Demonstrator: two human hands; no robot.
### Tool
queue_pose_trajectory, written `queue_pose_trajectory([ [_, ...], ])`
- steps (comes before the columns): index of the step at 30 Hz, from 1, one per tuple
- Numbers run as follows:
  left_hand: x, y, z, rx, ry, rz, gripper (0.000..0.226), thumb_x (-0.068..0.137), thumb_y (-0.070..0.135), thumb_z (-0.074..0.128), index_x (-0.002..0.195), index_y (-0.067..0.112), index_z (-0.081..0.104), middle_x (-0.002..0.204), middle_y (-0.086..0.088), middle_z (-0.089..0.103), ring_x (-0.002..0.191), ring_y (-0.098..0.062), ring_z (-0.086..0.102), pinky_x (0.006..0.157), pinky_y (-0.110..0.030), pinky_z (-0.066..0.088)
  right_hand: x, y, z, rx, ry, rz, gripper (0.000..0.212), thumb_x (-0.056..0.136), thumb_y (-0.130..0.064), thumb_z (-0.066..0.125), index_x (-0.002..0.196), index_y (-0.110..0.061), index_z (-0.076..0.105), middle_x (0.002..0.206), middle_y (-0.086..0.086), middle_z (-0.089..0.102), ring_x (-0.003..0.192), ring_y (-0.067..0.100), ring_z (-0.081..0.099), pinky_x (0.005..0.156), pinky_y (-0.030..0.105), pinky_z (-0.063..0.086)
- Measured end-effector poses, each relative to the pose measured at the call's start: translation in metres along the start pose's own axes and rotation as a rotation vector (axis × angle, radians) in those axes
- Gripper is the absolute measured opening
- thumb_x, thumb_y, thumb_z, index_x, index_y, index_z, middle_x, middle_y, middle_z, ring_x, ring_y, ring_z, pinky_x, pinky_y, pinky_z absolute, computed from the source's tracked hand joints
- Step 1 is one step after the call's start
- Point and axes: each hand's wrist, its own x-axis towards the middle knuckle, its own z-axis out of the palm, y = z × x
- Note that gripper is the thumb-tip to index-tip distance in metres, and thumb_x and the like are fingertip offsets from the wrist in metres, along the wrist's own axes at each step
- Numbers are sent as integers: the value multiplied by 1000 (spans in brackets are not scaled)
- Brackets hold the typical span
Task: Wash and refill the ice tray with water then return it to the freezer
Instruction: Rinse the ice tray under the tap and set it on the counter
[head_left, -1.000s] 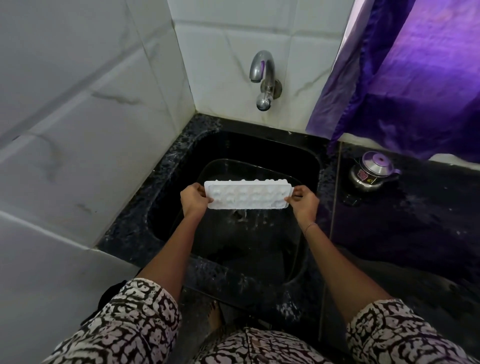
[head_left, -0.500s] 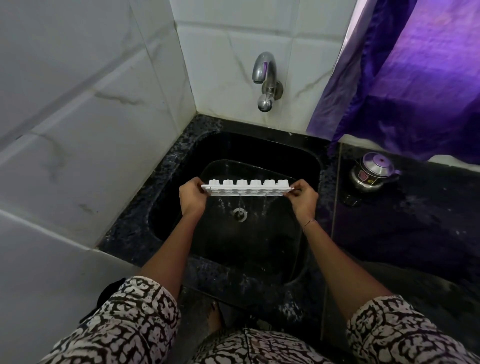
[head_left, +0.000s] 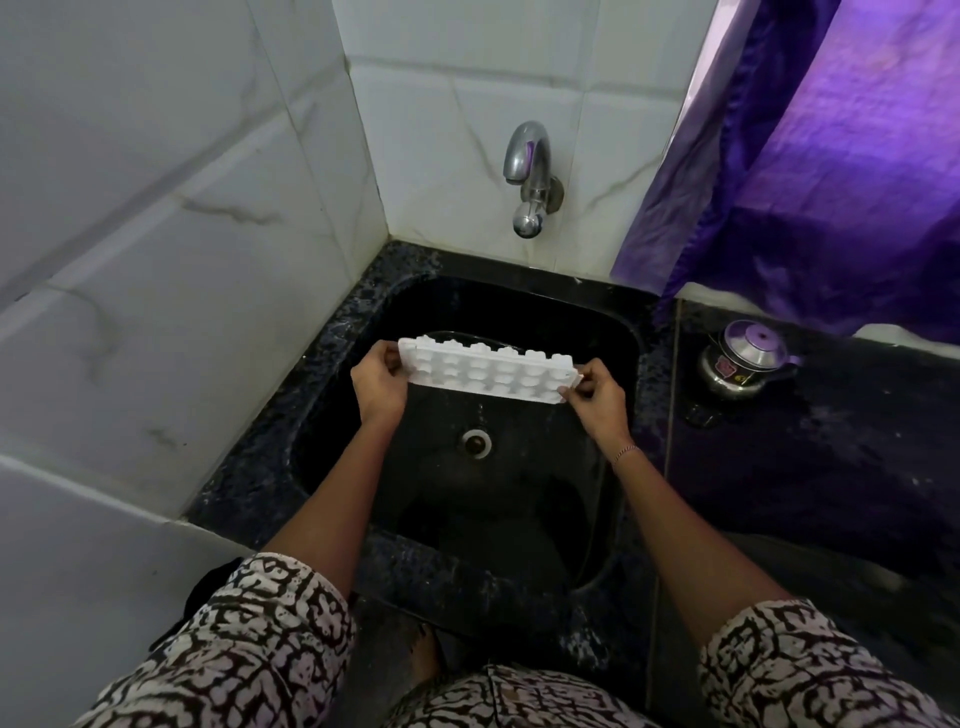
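**Rinse step, likely draining: tray upturned over the sink**

The white plastic ice tray (head_left: 488, 371) hangs over the far half of the black stone sink (head_left: 467, 499). Its long axis runs left to right and its bumped underside tilts towards the person. The left hand (head_left: 376, 387) and right hand (head_left: 597, 397) each pinch a short end. Next it probably needs turning cells-up and level under the chrome wall tap (head_left: 527, 176).

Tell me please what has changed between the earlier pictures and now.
The ice tray was rocked over the sink: its broad face showed, then it went edge-on, and now the face shows again, right end lower. Nothing was taken or let go: left hand and right hand hold its ends as before. The tap and the kettle stayed put.
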Motion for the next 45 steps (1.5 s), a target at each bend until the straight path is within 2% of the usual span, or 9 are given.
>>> queue_pose_trajectory([
  [6, 22, 3, 9, -95, 36, -73, 26, 83, -1, 65, 109, 4, 64, 102, -12, 70, 93, -18, 65, 80, -21, 47, 15, -6, 7, 165, -54, 51, 18, 92, -16, 59, 99, -12, 44, 90, 1, 65, 80, 15, 64, 68, 27, 53],
  [14, 30, 13, 33, -810, 142, -435, 53, 80, 5, 72, 128, 5, 49, 124, -17, 60, 102, -19, 59, 96, -38, 49, 43, -15, 25, 433, -5, 224, 14, 92, -15, 59, 103, -11, 51, 94, 4, 66, 80, 13, 66, 60, 17, 54],
  [19, 10, 12, 59, -1110, -183, -602, 55, 85, 34, 66, 134, 16, 48, 125, -8, 62, 113, -26, 61, 85, -50, 53, 57, -21, 39, 499, -22, 287, 10, 91, -15, 60, 99, -16, 54, 99, 9, 67, 87, 21, 66, 70, 27, 57],
  [24, 10, 30, 74, -1221, -246, -545, 46, 87, 18, 65, 130, 18, 50, 125, -9, 63, 113, -29, 62, 89, -51, 52, 66, -31, 49, 445, -94, 302, 16, 90, -16, 61, 103, -10, 53, 108, 18, 66, 81, 17, 66, 60, 21, 55],
  [28, 22, 25, 75, -1228, -170, -512, 45, 87, 12, 65, 128, 21, 49, 125, -10, 62, 111, -28, 63, 90, -52, 52, 99, -54, 35, 253, -428, 357, 59, 84, -34, 68, 129, -14, 36, 124, 7, 57, 102, 17, 60, 72, 26, 53],
  [32, 22, 22, 70, -1215, -148, -562, 49, 87, 11, 64, 132, 19, 47, 121, -8, 64, 105, -24, 65, 74, -42, 58, 170, -103, 32, 335, -343, 362, 88, 83, -57, 59, 146, -18, 14, 138, 9, 42, 118, 27, 49, 81, 38, 54],
  [35, 18, 19, 70, -1199, -164, -567, 44, 88, 10, 64, 127, 21, 49, 121, -8, 64, 107, -25, 64, 80, -44, 57, 209, -133, 47, 479, -238, 405, 67, 88, -48, 58, 135, -10, 30, 117, 10, 48, 96, 28, 58, 69, 36, 56],
  [38, 19, 20, 70, -1190, -176, -568, 44, 87, 11, 65, 128, 20, 50, 123, -9, 63, 110, -27, 63, 87, -49, 54, 222, -136, 61, 635, -123, 415, 18, 90, -22, 62, 93, -8, 51, 76, 6, 49, 63, 16, 50, 57, 25, 52],
  [45, 21, 20, 68, -1178, -170, -530, 45, 88, 10, 64, 128, 23, 47, 120, -6, 65, 107, -24, 64, 86, -45, 55, 235, -125, 84, 453, 118, 342, 26, 83, -20, 65, 99, -5, 53, 66, 6, 51, 42, 10, 43, 34, 14, 32],
])
